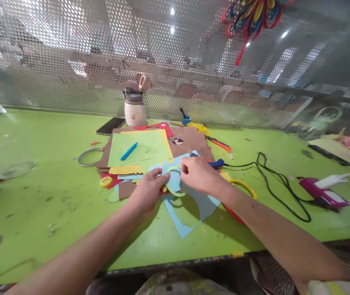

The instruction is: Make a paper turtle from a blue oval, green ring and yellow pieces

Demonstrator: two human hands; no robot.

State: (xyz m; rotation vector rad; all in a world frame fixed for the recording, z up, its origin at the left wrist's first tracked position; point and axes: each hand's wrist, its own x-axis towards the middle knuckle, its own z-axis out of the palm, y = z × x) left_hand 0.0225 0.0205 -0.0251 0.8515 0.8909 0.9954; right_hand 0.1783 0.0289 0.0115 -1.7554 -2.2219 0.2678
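Note:
A pale green paper ring (177, 193) is pinched at its left side by the fingertips of my left hand (152, 186). My right hand (199, 174) is closed at the upper right of the ring, its fingers curled together; what they grip is hidden. Below both hands lies a light blue paper sheet (182, 223) with curved cut edges. Just behind my right hand shows the blue handle of a corded tool (216, 163), its front part mostly covered. A yellow scissor-like handle loop (248, 187) sticks out beyond my right forearm, with a red curved piece (234, 215) under it.
A paper stack (150, 147) carries a blue pen (129, 151). Around it are a tape ring (90, 157), yellow round piece (106, 182), phone (111, 125), white bottle (135, 108) and orange cutter (219, 144). A black cord (273, 180) reaches a purple power strip (324, 192). Perforated mesh (101, 73) stands behind.

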